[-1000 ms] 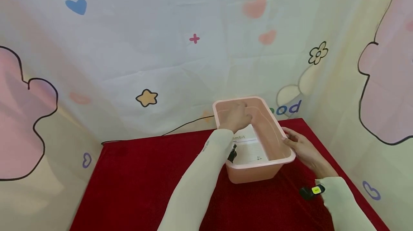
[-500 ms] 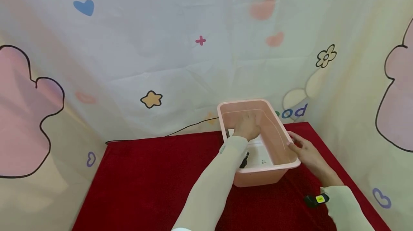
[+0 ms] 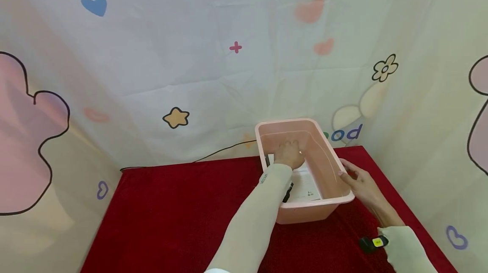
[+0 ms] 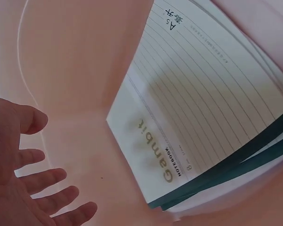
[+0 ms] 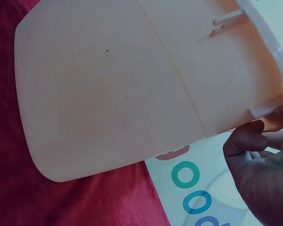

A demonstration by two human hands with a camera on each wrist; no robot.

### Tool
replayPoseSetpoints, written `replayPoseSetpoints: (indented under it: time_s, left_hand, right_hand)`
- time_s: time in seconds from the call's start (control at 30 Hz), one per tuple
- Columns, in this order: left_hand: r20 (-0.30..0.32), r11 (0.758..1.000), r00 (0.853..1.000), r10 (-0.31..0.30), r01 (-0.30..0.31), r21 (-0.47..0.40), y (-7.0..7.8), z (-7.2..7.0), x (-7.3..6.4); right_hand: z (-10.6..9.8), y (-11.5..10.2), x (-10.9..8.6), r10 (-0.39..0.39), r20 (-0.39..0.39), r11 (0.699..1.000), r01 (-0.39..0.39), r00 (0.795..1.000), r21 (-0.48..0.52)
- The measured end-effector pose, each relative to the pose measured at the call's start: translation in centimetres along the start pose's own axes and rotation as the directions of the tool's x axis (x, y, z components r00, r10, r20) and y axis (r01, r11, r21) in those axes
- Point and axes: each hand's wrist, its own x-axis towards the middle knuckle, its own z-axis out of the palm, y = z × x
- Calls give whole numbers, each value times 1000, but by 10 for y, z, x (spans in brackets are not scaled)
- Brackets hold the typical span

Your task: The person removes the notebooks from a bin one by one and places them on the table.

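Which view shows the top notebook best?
The left wrist view: the top notebook is large, its "Gambit" lettering readable. The head view shows it small in the bin, partly behind the left hand; the right wrist view, only the bin's outside.

A pale printed fabric backdrop [image 3: 206,31] encloses a deep-red, cloth-covered surface [image 3: 160,218] at the back and both sides. Motifs include a blue heart [image 3: 95,6], an orange star [image 3: 176,118], a black-outlined flower [image 3: 385,68] and, laterally, pink rounded shapes [image 3: 26,137]. Faint creases [image 3: 152,90] cross the rear; lighting is soft.
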Motion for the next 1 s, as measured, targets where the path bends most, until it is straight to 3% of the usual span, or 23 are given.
replayPoseSetpoints:
  time_s: [0.23, 0.57, 0.83, 1.0]
  left_hand:
    - [2, 999, 1000, -27, 27, 41, 0, 3, 3]
    - [56, 986, 991, -125, 118, 122, -10, 16, 12]
    - [121, 978, 982, -145, 123, 167, 11, 43, 20]
    - [175, 968, 967, -184, 147, 204, 23, 67, 22]
  right_hand:
    - [-1, 1, -3, -90, -29, 996, 89, 996, -25]
    - [7, 2, -4, -103, -30, 995, 102, 994, -23]
    - [-5, 8, -19, -85, -25, 996, 84, 996, -42]
    - [-11, 12, -28, -56, -20, 997, 55, 998, -58]
